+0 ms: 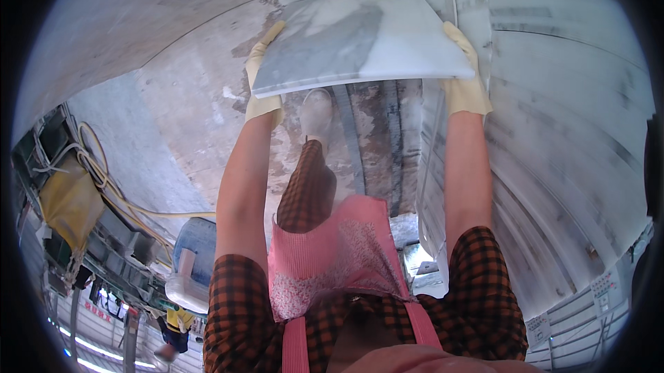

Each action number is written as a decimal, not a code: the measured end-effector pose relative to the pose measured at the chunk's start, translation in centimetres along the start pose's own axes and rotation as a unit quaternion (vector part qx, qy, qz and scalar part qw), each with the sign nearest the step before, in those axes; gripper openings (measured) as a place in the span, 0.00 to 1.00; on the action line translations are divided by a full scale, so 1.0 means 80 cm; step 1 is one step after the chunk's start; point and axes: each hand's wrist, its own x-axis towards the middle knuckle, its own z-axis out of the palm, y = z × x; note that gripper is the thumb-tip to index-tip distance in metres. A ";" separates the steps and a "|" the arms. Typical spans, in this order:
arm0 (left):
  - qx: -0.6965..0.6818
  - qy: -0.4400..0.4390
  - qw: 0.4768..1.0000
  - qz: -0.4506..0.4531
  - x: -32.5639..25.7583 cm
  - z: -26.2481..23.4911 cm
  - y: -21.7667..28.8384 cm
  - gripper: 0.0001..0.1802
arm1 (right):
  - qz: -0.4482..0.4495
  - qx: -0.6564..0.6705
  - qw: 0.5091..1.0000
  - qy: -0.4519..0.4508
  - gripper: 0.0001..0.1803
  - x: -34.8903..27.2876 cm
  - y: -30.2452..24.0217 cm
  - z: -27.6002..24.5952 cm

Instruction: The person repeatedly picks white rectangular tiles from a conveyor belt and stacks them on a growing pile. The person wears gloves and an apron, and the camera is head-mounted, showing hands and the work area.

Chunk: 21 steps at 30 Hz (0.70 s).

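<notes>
Marble slab point(360, 41) gripped between outstretched left hand point(263, 76) and right hand point(465, 76).

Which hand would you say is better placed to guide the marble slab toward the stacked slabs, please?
Probably the right hand: it holds the marble slab at the edge beside the stacked slabs. The left hand holds the far edge, over the wet floor.
</notes>
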 end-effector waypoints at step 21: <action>0.578 0.022 0.801 0.156 0.071 0.011 0.043 0.23 | -0.060 0.200 0.976 -0.062 0.32 0.012 -0.001 0.084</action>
